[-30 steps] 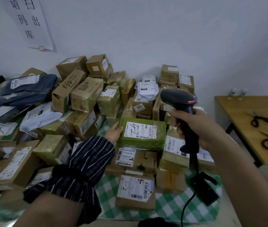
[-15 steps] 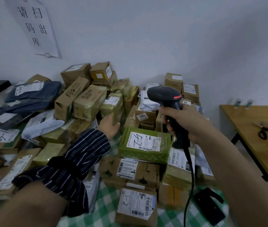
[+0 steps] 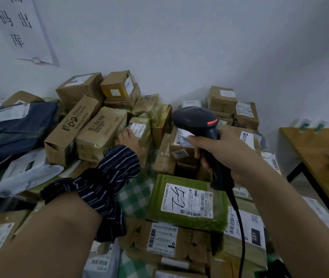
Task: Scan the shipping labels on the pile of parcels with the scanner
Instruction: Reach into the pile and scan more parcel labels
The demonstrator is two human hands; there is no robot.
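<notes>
A pile of parcels covers the table: brown cartons, yellow-taped boxes and plastic mailers, most with white shipping labels. My right hand [image 3: 223, 151] grips the handle of the black scanner [image 3: 196, 120], whose head points left over the pile while its cable hangs down. My left hand [image 3: 128, 138], a striped sleeve bunched at the wrist, reaches forward and touches a small yellow-taped box [image 3: 140, 130] with a label on top. A green parcel [image 3: 187, 203] with a handwritten label lies below the scanner.
A green checked cloth [image 3: 137, 193] shows between the parcels. Dark blue mailer bags [image 3: 17, 125] lie at the left. A wooden table [image 3: 320, 155] stands at the right. A paper sign [image 3: 19, 31] hangs on the wall. The black scanner stand [image 3: 280, 267] sits bottom right.
My left hand left the green parcel and reached forward to the small yellow-taped box. The scanner rose and moved left over the pile. My view moved closer.
</notes>
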